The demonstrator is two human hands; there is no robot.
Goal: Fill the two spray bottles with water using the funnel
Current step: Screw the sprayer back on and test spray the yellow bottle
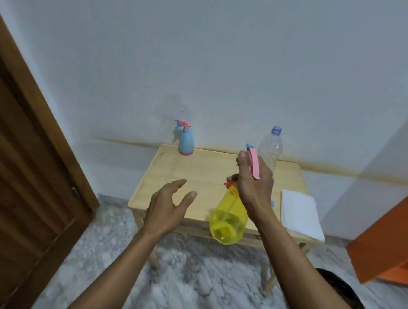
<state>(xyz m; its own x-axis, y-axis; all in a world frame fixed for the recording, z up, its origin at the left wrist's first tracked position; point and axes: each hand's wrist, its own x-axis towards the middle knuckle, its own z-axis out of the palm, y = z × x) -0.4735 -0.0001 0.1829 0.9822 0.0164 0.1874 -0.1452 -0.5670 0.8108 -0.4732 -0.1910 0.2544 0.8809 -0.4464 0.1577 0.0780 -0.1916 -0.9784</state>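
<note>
Right hand (254, 184) grips the pink-and-blue spray head (253, 161) of the yellow spray bottle (228, 218), fingers curled round its neck, and holds the bottle clear of the wooden table (197, 173), base tilted toward us. We judge this grip suits unscrewing the head so the neck can take a funnel; no funnel is visible to us. Left hand (168, 205) hovers at 9 o'clock of the bottle, fingers spread and relaxed, holding nothing, apparently ready to steady the body. The blue spray bottle (185, 141) stands upright at 11 o'clock on the table, head fitted. The clear water bottle (271, 147), capped, stands at 1 o'clock behind the right hand. A white cloth (300, 214) lies at 3 o'clock.
</note>
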